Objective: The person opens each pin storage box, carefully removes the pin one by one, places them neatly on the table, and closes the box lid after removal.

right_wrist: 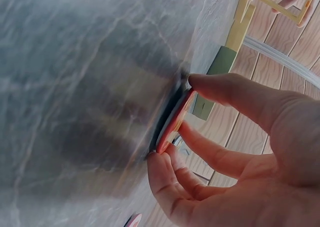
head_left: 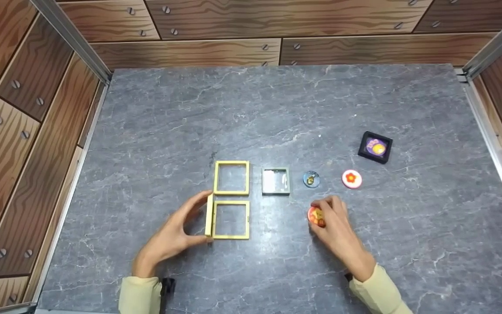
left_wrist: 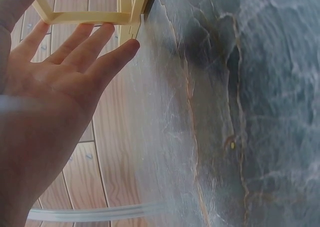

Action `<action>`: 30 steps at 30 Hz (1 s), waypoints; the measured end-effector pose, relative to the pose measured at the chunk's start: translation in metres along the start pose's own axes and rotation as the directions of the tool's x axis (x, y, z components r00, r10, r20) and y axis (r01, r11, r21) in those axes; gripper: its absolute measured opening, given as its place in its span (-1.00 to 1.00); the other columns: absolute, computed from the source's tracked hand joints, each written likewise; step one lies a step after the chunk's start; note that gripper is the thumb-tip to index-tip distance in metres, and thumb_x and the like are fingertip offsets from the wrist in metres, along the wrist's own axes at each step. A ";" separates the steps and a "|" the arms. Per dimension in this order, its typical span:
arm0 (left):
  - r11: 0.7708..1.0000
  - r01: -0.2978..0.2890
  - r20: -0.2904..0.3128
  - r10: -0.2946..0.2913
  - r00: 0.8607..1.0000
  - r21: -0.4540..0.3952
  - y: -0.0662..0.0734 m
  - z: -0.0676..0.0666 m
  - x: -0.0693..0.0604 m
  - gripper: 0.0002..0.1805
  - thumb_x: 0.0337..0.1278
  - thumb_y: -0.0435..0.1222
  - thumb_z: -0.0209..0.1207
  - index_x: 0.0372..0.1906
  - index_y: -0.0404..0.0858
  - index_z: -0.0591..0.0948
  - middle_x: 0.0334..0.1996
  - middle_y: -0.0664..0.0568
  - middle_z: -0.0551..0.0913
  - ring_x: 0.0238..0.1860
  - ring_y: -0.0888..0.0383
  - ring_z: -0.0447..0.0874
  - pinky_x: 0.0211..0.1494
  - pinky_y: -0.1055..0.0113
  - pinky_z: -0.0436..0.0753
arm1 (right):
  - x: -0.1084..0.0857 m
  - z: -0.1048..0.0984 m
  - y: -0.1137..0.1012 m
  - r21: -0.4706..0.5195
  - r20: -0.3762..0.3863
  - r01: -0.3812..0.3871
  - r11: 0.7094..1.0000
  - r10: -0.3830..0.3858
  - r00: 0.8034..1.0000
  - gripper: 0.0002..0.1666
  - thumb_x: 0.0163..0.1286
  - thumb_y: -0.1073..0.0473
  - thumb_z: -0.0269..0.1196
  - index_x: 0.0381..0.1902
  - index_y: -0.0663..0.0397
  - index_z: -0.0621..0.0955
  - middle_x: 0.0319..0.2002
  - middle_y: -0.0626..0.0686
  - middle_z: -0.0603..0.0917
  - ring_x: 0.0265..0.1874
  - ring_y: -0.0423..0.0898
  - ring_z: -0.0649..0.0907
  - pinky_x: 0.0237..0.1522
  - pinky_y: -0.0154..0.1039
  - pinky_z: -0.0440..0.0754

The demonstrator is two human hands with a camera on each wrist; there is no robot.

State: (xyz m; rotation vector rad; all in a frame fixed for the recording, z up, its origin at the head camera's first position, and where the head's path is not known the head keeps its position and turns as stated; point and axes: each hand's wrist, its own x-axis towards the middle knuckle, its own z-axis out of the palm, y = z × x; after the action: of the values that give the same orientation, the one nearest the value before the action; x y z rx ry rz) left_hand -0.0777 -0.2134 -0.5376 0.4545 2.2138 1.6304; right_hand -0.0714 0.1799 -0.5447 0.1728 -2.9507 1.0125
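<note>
My left hand (head_left: 168,235) holds a yellow square frame (head_left: 209,216) on its edge, thumb at the near end and fingers at the far end. In the left wrist view, that frame (left_wrist: 90,18) is partly cut off. Right beside it a second yellow frame (head_left: 231,237) lies flat, and a third yellow frame (head_left: 232,163) lies just beyond. My right hand (head_left: 338,235) pinches a round red-and-orange badge (head_left: 316,215) by its rim. The right wrist view shows the badge (right_wrist: 175,123) tilted close to the tabletop; whether it touches I cannot tell.
A grey-green square frame (head_left: 276,193) lies right of the yellow ones. Farther right are a blue round badge (head_left: 311,179), a white badge with a red flower (head_left: 351,179) and a black frame (head_left: 363,148) around a purple-and-yellow picture. Wood-patterned walls (head_left: 216,52) border the grey marbled table (head_left: 233,113).
</note>
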 end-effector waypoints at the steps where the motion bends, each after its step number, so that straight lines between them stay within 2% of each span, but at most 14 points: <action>1: 1.000 0.000 0.001 0.000 1.000 0.002 0.000 0.000 0.000 0.21 -0.08 -0.46 0.56 0.67 0.14 0.19 0.67 -0.02 0.25 0.68 0.14 0.18 0.75 0.21 0.16 | 0.000 0.000 0.000 0.001 0.000 -0.001 1.000 0.001 1.000 -0.56 0.13 0.43 0.48 0.01 0.37 0.68 -0.03 0.25 0.55 0.00 0.15 0.49 0.07 0.08 0.59; 8: 1.000 -0.009 0.001 0.009 1.000 0.014 0.000 0.000 0.000 0.22 -0.09 -0.46 0.56 0.67 0.14 0.18 0.67 -0.01 0.25 0.67 0.14 0.19 0.74 0.15 0.19 | -0.002 0.001 0.002 0.007 -0.020 0.013 1.000 -0.013 1.000 -0.53 0.13 0.42 0.52 0.04 0.37 0.69 -0.02 0.24 0.56 0.00 0.13 0.50 0.07 0.07 0.58; 13: 1.000 -0.018 0.000 0.018 1.000 0.009 0.000 0.001 0.000 0.22 -0.09 -0.48 0.55 0.68 0.07 0.18 0.67 -0.02 0.25 0.67 0.11 0.19 0.74 0.10 0.19 | -0.001 0.001 0.002 0.014 -0.016 0.005 1.000 -0.005 1.000 -0.50 0.13 0.41 0.52 0.06 0.37 0.68 -0.01 0.24 0.56 0.00 0.13 0.49 0.07 0.07 0.59; 21: 1.000 0.009 -0.016 -0.009 1.000 0.019 0.001 0.001 -0.001 0.22 -0.10 -0.47 0.57 0.68 0.07 0.20 0.67 0.08 0.25 0.68 0.12 0.20 0.75 0.13 0.20 | -0.002 0.000 0.002 0.036 0.007 -0.023 0.999 0.023 1.000 -0.50 0.16 0.37 0.52 0.08 0.32 0.68 0.00 0.23 0.54 0.01 0.11 0.48 0.03 -0.02 0.53; 25: 0.999 0.027 -0.025 -0.026 0.999 0.027 0.001 0.000 -0.001 0.24 -0.10 -0.43 0.60 0.69 0.09 0.17 0.65 0.12 0.28 0.68 0.10 0.21 0.75 0.22 0.18 | -0.001 -0.001 0.001 0.045 0.006 -0.024 0.999 0.024 1.000 -0.57 0.27 0.31 0.48 0.10 0.28 0.69 -0.04 0.21 0.55 -0.03 0.09 0.48 -0.02 -0.07 0.49; 30: 0.998 0.021 -0.026 -0.019 0.999 0.057 -0.002 0.000 -0.001 0.25 -0.11 -0.42 0.60 0.69 0.09 0.16 0.63 0.01 0.32 0.67 0.00 0.22 0.75 0.20 0.18 | 0.001 -0.005 -0.002 0.045 0.031 -0.065 0.997 0.063 0.997 -0.61 0.42 0.22 0.40 0.15 0.27 0.69 -0.01 0.22 0.56 -0.03 0.09 0.47 -0.04 -0.07 0.51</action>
State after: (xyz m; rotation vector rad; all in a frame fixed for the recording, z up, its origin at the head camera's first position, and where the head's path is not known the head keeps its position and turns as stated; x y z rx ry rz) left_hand -0.0769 -0.2148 -0.5395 0.4275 2.2811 1.5748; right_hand -0.0723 0.1812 -0.5394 0.0955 -2.9794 1.0960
